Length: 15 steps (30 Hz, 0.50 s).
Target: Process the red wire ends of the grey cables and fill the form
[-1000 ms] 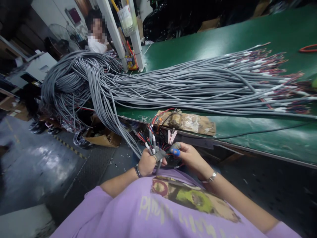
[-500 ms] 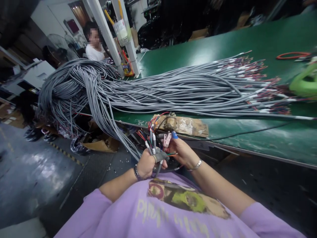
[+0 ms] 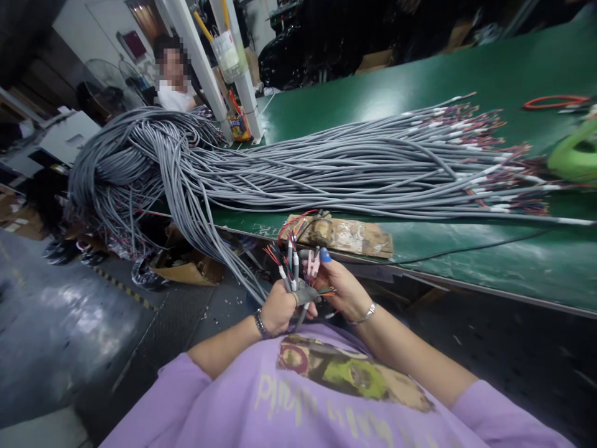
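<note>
My left hand (image 3: 278,309) is closed around several grey cables (image 3: 247,280) just in front of my body. Their white-banded ends (image 3: 290,261) stick up from the fist, fanning out into thin coloured wires. A grey cover wraps one finger of this hand. My right hand (image 3: 344,287), with blue wrapping on the thumb tip, is pinched at a small pink clip-like piece (image 3: 313,264) beside the cable ends. Green and orange wires (image 3: 326,291) poke out between the two hands. The right fingertips are partly hidden, so what else they hold cannot be made out.
A large bundle of grey cables (image 3: 326,165) lies along the green table (image 3: 466,261). A worn wooden block (image 3: 361,238) sits at the near edge. A bright green object (image 3: 573,152) is at the right. A person (image 3: 175,93) is beyond the white posts (image 3: 249,112).
The cable ends in my left hand have shifted slightly to the right, and both hands are a little closer together. The view has moved slightly.
</note>
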{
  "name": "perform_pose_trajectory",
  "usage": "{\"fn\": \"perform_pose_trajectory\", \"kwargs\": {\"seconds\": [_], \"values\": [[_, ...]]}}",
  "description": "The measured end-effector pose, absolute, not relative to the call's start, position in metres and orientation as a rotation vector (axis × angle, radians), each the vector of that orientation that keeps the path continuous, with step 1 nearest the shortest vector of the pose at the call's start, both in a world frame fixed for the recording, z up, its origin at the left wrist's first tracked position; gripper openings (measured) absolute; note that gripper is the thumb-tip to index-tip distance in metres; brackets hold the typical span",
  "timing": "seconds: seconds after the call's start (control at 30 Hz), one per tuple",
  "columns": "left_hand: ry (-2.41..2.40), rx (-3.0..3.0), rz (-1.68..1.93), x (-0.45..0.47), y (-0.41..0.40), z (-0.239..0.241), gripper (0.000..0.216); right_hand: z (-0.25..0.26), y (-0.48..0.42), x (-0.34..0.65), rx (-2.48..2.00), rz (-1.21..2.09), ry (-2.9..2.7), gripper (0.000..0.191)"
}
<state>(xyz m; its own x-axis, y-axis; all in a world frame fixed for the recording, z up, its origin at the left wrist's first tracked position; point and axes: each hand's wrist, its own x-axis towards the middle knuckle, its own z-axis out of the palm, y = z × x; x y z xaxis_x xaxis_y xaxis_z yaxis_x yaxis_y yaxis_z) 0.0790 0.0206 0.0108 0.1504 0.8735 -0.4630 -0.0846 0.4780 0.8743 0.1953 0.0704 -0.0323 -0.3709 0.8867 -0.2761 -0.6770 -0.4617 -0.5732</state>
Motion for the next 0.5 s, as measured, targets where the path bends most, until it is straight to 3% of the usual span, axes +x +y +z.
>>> {"fn": "perform_pose_trajectory", "kwargs": {"seconds": [0.5], "values": [[1.212,0.852,0.8,0.0774,0.0168,0.0129,0.052,-0.0358,0.0694,0.1995,-0.644,2.014,-0.505,0.039]]}}
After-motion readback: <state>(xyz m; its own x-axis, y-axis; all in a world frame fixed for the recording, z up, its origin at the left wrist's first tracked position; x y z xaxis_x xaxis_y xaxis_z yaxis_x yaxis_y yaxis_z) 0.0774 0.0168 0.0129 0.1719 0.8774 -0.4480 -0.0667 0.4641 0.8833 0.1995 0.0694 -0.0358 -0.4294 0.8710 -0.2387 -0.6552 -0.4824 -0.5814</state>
